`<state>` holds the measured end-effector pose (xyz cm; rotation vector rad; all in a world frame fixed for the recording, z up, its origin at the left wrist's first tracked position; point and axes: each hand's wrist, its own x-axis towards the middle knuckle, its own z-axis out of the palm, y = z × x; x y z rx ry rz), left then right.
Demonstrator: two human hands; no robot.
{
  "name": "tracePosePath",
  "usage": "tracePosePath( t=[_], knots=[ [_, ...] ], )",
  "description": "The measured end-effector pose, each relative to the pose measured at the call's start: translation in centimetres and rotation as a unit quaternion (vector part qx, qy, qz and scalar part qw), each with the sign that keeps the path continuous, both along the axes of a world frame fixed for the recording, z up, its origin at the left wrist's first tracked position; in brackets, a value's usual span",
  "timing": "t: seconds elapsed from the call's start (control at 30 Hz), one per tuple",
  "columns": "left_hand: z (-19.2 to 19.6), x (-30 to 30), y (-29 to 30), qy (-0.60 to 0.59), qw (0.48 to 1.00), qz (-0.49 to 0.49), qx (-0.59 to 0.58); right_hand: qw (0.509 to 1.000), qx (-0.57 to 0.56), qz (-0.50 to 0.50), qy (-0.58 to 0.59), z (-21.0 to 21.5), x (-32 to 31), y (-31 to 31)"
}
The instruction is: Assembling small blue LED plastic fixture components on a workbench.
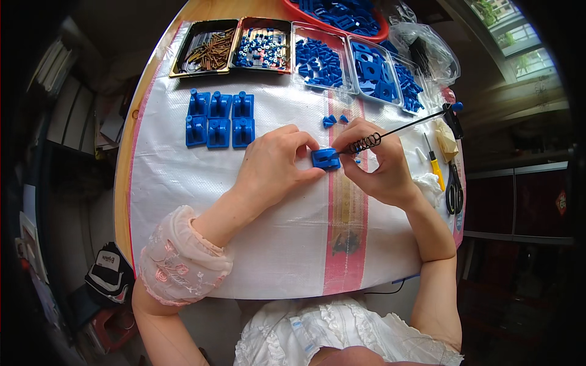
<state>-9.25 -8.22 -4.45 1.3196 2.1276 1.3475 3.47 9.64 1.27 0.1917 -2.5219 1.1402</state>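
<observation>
White woven plastic sheeting with a pink stripe covers a round wooden worktop, and both hands meet near its middle. The left hand is closed on a small blue plastic block, thumb and fingers pinching its left side while it sits on the sheeting. The right hand is curled shut around a long thin black tool with a coiled spring section; its tip comes down at the block's right edge, and its shaft runs up and to the right to a blue knob. The two hands are almost touching across the block. To the upper left, well apart from the hands, six finished blue blocks with upright pegs stand in two rows of three. A few loose blue bits lie just above the hands. Along the far edge sit a dark tray of brass-coloured screws, a tray of small blue and white pieces, and clear trays of blue plastic parts, with a red basin of more blue parts behind them and a clear plastic bag beside them. At the right edge lie a yellow-handled utility knife and black scissors. A pink embroidered sleeve cover wraps the left forearm.
</observation>
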Motion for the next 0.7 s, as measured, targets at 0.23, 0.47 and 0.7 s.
tracePosePath(
  t=[0.23, 0.47, 0.7],
  knots=[
    [0.21, 0.03, -0.08, -0.005, 1.000, 0.000, -0.006, 1.000, 0.000, 0.003, -0.004, 0.12, -0.03, -0.04],
    [0.36, -0.01, -0.02, -0.003, 1.000, -0.005, -0.020, 1.000, -0.004, 0.005, -0.007, 0.20, 0.02, -0.01],
    [0.16, -0.04, -0.05, 0.000, 1.000, -0.001, -0.009, 1.000, -0.009, 0.002, -0.024, 0.29, 0.07, -0.11]
  ],
)
